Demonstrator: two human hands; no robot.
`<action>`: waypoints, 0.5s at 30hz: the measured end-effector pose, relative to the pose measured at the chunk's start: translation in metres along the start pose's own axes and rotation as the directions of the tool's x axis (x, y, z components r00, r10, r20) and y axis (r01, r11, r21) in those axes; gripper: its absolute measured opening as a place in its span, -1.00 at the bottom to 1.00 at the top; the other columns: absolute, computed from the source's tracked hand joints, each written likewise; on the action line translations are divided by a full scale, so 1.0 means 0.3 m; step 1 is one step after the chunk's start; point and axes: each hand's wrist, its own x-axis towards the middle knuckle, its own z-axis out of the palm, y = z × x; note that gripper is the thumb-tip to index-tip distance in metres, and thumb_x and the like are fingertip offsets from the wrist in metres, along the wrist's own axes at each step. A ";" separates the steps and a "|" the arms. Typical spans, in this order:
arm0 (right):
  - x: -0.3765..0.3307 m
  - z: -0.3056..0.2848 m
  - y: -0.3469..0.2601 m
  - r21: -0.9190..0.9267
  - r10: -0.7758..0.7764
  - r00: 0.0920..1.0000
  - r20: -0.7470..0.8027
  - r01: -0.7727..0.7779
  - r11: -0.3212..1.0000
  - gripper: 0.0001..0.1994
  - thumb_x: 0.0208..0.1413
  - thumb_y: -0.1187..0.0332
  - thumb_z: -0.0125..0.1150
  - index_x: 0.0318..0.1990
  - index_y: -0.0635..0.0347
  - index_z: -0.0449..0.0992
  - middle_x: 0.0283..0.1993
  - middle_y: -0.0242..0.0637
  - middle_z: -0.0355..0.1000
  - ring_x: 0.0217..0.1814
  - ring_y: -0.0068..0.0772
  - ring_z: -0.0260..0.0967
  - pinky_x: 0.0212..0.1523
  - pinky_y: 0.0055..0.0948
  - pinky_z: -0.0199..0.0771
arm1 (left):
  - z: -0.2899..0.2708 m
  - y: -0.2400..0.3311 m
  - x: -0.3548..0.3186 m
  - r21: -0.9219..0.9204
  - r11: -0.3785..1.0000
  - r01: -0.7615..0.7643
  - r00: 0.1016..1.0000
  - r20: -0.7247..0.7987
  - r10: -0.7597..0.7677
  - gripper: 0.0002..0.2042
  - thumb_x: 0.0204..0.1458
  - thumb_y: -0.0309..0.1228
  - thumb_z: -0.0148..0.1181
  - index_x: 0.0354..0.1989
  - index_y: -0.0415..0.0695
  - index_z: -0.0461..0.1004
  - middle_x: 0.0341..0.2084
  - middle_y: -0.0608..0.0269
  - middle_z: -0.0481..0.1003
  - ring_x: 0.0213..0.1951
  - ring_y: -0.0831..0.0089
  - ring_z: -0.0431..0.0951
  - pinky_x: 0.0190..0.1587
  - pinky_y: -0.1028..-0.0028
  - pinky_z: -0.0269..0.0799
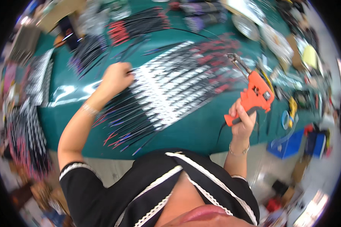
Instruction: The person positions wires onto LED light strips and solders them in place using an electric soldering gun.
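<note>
In my right hand [241, 120] is an orange pistol-grip power tool [257, 92] with a dark grip, a cord and a long metal nose pointing up and away. My fingers are wrapped round its handle. My left hand [117, 77] is closed at the upper left edge of a wide row of black cables with white sections [166, 90]. What its fingers hold, if anything, is hidden. The cables lie side by side, slanting across the table. Their near ends split into red, blue and black wires [121, 140]; their far right ends are blurred.
A green table [193, 136] spreads beneath everything. Behind the row lie a bundle of red and black wires [140, 24] and purple-black bundles [204, 17]. More cables [26, 136] hang off the left side. At the right are a blue bin [288, 143] and a yellow coil [292, 109].
</note>
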 end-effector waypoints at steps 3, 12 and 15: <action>-0.016 -0.164 -0.069 -0.119 -0.069 0.983 -0.169 0.049 0.992 -0.59 -0.09 0.51 0.09 -0.05 0.34 0.15 -0.51 -0.29 0.27 -0.59 -0.54 0.22 -0.55 -0.57 0.24 | -0.020 0.006 -0.023 -0.060 0.998 0.019 0.999 -0.028 -0.021 -0.84 -0.25 -0.43 0.13 -0.60 -0.31 0.37 -0.76 0.08 0.33 -0.67 0.37 0.32 -0.57 0.42 0.22; -0.141 -0.600 -0.128 -0.899 -0.551 0.711 -0.437 -0.324 0.295 -0.50 -0.17 0.43 0.20 -0.02 0.01 0.18 -0.34 -0.16 0.40 -0.27 -0.07 0.36 -0.20 -0.27 0.29 | -0.047 0.017 -0.018 -0.023 0.996 -0.083 0.996 0.018 0.083 -0.74 0.01 -0.38 -0.03 -0.59 -0.34 0.31 -0.70 -0.06 0.33 -0.58 0.02 0.35 -0.50 0.28 0.20; -0.131 -0.625 -0.100 -0.886 -0.527 0.731 -0.433 -0.454 0.098 -0.51 -0.17 0.40 0.21 -0.02 -0.02 0.18 -0.30 -0.12 0.40 -0.21 -0.02 0.35 -0.21 -0.21 0.29 | -0.061 0.022 -0.027 0.022 0.990 -0.141 0.983 -0.116 0.142 -0.77 0.02 -0.38 -0.04 -0.54 -0.33 0.31 -0.66 -0.07 0.35 -0.55 0.02 0.36 -0.48 0.27 0.21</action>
